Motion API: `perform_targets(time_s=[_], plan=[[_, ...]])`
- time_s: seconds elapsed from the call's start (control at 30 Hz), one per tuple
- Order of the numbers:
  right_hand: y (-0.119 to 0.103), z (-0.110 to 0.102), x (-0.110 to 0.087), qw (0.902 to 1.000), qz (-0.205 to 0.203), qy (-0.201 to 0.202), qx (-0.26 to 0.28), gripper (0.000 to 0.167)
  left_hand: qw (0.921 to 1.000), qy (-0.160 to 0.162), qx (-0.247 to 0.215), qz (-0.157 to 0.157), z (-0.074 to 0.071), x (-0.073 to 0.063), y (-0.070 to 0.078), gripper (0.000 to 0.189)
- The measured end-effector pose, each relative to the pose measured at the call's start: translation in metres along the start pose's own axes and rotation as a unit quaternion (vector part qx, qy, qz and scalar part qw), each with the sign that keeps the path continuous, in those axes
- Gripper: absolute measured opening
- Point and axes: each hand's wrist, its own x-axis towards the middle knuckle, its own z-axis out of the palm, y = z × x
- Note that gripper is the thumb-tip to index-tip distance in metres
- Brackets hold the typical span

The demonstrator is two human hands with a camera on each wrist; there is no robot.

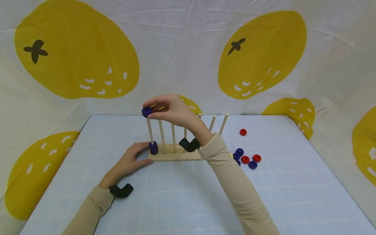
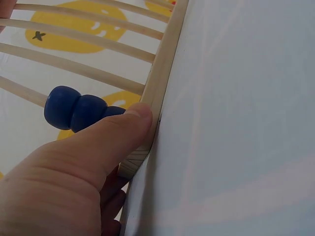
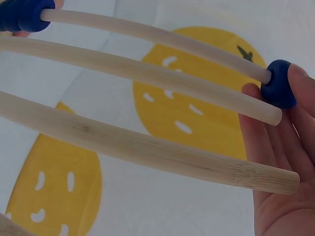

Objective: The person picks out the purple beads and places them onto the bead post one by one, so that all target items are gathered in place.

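Observation:
A wooden peg stand with a row of upright pegs sits on the table. My left hand grips its left end, with the thumb along the base edge and the other fingers partly hidden behind. Several blue beads are stacked low on the leftmost peg. Up at that peg's top, my right hand pinches another blue bead between thumb and fingers. The peg's tip meets this bead in the right wrist view. My right forearm hides part of the stand's right side.
To the right of the stand lie loose blue beads and red beads, with a bit of yellow beside my sleeve. One red bead lies farther back. A white cloth with yellow fruit shapes hangs behind the table.

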Motion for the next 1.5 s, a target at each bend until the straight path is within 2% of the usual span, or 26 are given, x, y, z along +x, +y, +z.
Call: perform_targets(time_s=[0.33,0.9,1.27,1.5], plan=[[-0.0030,0.0011,0.0019,0.9987,0.023,-0.013,-0.044,0.030,0.9999,-0.009,0.002,-0.007,-0.0012,0.0008,0.0027,0.063],[-0.0005,-0.0001,0.0026,0.9955,0.013,-0.022,-0.091,0.027,0.9999,-0.010,-0.001,-0.007,-0.0010,0.0017,0.0010,0.063],[0.0013,0.0000,0.0012,0.9974,0.004,-0.012,-0.071,0.023,0.9997,-0.019,0.000,-0.017,-0.0018,0.0025,0.0037,0.062],[-0.0018,0.0000,-0.0005,0.9994,-0.013,0.010,-0.032,0.024,0.9996,-0.019,0.005,-0.020,-0.0026,0.0018,0.0050,0.061]])
